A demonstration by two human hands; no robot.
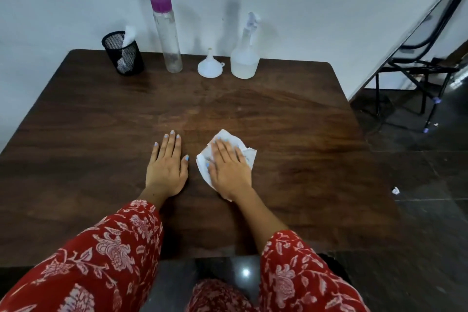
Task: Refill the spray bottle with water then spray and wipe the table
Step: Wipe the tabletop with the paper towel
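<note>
The right hand (229,168) lies flat with straight fingers on a crumpled white paper tissue (202,163), pressing it against the dark brown wooden table (291,134) near the middle of the front half. The tissue shows out from under the palm on both sides and ahead of the fingertips. The left hand (167,166) rests palm down just beside it on the bare wood, fingers straight and close together, holding nothing; the two hands are near but apart.

Along the far edge of the table, by the pale wall, stands a row of things. The translucent plastic spray bottle with a white trigger head (245,54) is upright at the right end, with clear liquid in its lower part. Just left of it a small white plastic funnel (210,64) sits mouth down, spout up. Further left stands a tall clear cylindrical bottle with a purple cap (167,33), and at the left end a black mesh cup (123,54) with white tissue sticking out of it.

Both forearms wear red floral sleeves (101,248)
</note>
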